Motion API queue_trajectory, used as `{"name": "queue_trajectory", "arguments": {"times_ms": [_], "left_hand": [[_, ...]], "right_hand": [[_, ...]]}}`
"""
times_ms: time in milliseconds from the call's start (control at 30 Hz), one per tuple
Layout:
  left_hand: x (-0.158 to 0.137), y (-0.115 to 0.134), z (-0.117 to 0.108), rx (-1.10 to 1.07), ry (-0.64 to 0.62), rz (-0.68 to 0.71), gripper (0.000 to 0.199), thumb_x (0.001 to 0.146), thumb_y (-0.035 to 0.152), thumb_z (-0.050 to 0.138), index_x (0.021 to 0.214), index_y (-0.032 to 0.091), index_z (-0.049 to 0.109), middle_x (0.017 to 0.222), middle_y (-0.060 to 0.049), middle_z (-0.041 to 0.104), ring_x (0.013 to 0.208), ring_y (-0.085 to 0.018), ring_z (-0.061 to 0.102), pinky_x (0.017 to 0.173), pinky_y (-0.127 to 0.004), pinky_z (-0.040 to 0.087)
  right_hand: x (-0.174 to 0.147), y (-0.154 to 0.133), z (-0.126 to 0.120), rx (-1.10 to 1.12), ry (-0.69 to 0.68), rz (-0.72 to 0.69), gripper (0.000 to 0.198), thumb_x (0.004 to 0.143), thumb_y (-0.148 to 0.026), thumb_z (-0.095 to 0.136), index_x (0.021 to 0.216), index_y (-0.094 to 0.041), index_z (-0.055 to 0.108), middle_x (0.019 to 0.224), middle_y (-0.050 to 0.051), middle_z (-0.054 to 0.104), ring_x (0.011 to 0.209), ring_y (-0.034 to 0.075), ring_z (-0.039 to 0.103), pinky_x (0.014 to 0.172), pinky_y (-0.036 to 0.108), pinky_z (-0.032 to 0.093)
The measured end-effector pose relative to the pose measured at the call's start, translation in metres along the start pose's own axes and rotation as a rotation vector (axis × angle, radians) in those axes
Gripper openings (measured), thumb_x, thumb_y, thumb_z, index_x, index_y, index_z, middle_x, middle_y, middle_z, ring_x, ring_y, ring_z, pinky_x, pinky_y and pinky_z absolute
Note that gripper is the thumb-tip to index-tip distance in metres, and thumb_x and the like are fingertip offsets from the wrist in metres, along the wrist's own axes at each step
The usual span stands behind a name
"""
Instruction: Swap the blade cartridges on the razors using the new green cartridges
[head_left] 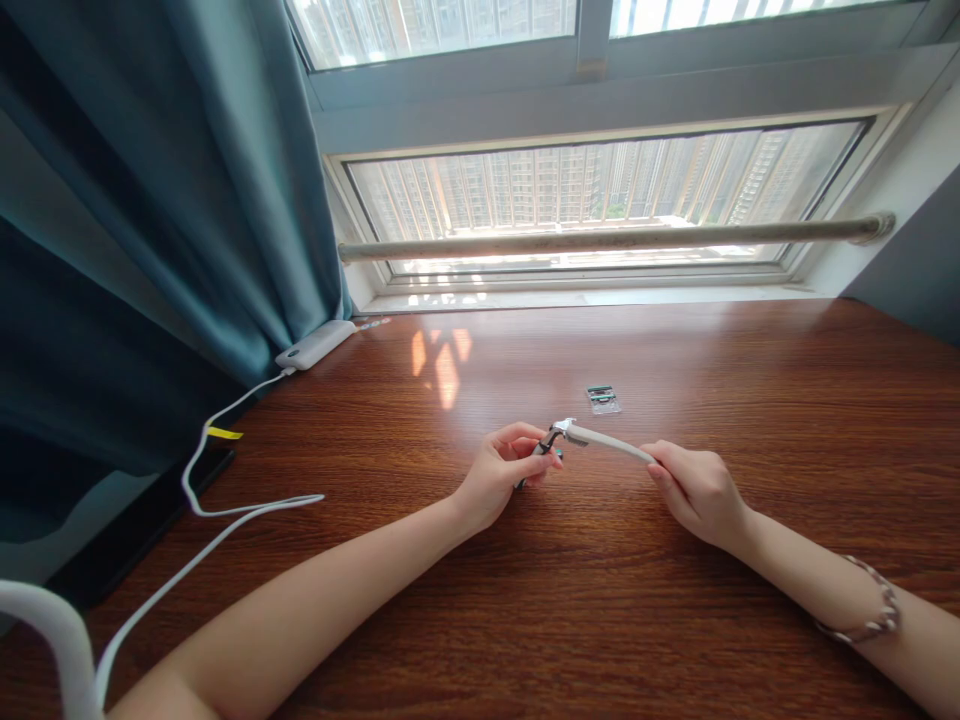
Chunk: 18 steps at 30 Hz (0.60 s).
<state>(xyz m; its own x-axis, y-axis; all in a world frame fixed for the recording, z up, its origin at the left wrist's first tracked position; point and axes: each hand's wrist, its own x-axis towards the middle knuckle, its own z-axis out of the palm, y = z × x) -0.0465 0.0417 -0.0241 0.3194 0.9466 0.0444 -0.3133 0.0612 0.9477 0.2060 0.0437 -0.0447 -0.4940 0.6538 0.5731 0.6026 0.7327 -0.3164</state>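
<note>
My left hand [501, 470] is closed around the dark handle of a razor [550, 440], whose pale, shiny head points up and to the right. A white toothbrush [611, 442] is gripped by its far end in my right hand [697, 490]. Its greyish bristle head lies against or right beside the razor's head; whether they touch I cannot tell. Just beyond the two, a small clear plastic case [603, 399] with dark and green strips lies flat on the wooden table [570, 610]. My left fingers hide most of the razor handle.
At the back left a white power strip or adapter [315, 345] sits beside the blue curtain [225, 180]. Its white cable [247, 515] loops over the table's left side, near a dark flat object [150, 530]. A window with a rail [615, 240] is behind the table.
</note>
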Motion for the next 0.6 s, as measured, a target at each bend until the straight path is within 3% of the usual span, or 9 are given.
{"name": "queue_trajectory", "arguments": {"times_ms": [133, 233, 300, 400, 500, 600], "left_hand": [[0.002, 0.002, -0.001, 0.003, 0.017, -0.005, 0.015, 0.067, 0.02, 0.066, 0.078, 0.014, 0.057, 0.069, -0.003, 0.063, 0.049, -0.006, 0.046, 0.046, -0.02, 0.031], [0.01, 0.006, -0.01, 0.097, 0.097, 0.06, 0.017, 0.069, 0.023, 0.064, 0.081, 0.013, 0.059, 0.068, -0.002, 0.06, 0.049, -0.007, 0.049, 0.047, -0.02, 0.035], [0.018, 0.007, -0.02, 0.191, 0.204, 0.109, 0.024, 0.069, 0.027, 0.063, 0.087, 0.012, 0.059, 0.067, -0.002, 0.059, 0.05, -0.009, 0.053, 0.05, -0.022, 0.04], [0.03, 0.008, -0.039, 0.348, 0.331, 0.072, 0.03, 0.072, 0.037, 0.058, 0.086, 0.011, 0.058, 0.065, -0.001, 0.057, 0.049, -0.011, 0.055, 0.05, -0.024, 0.044], [0.037, 0.005, -0.053, 0.669, 0.319, -0.005, 0.034, 0.075, 0.045, 0.048, 0.077, 0.012, 0.058, 0.059, -0.001, 0.057, 0.04, -0.009, 0.049, 0.039, -0.021, 0.036], [0.037, 0.002, -0.058, 0.82, 0.306, -0.001, 0.035, 0.076, 0.046, 0.046, 0.073, 0.014, 0.059, 0.048, 0.001, 0.054, 0.038, -0.009, 0.046, 0.04, -0.021, 0.033]], "right_hand": [[0.002, 0.002, 0.003, -0.032, -0.014, 0.154, 0.021, 0.087, -0.024, 0.036, 0.088, -0.016, 0.056, 0.069, 0.003, 0.059, 0.058, 0.012, 0.054, 0.056, 0.021, 0.037], [0.003, 0.004, 0.004, -0.07, -0.026, 0.232, 0.028, 0.089, -0.028, 0.034, 0.084, -0.016, 0.059, 0.067, 0.004, 0.061, 0.059, 0.013, 0.055, 0.058, 0.021, 0.037], [0.003, 0.004, 0.004, -0.114, -0.026, 0.246, 0.031, 0.089, -0.03, 0.033, 0.082, -0.016, 0.06, 0.067, 0.005, 0.061, 0.061, 0.014, 0.056, 0.06, 0.022, 0.037], [0.003, 0.004, 0.004, -0.158, -0.031, 0.301, 0.031, 0.088, -0.032, 0.034, 0.08, -0.016, 0.059, 0.063, 0.004, 0.06, 0.059, 0.014, 0.055, 0.058, 0.022, 0.035], [0.003, 0.004, 0.005, -0.147, -0.052, 0.371, 0.03, 0.088, -0.034, 0.034, 0.08, -0.018, 0.057, 0.058, 0.001, 0.057, 0.053, 0.012, 0.053, 0.054, 0.022, 0.032], [0.004, 0.004, 0.005, -0.111, -0.063, 0.405, 0.028, 0.088, -0.035, 0.034, 0.083, -0.019, 0.056, 0.056, -0.001, 0.055, 0.05, 0.011, 0.051, 0.052, 0.022, 0.03]]}}
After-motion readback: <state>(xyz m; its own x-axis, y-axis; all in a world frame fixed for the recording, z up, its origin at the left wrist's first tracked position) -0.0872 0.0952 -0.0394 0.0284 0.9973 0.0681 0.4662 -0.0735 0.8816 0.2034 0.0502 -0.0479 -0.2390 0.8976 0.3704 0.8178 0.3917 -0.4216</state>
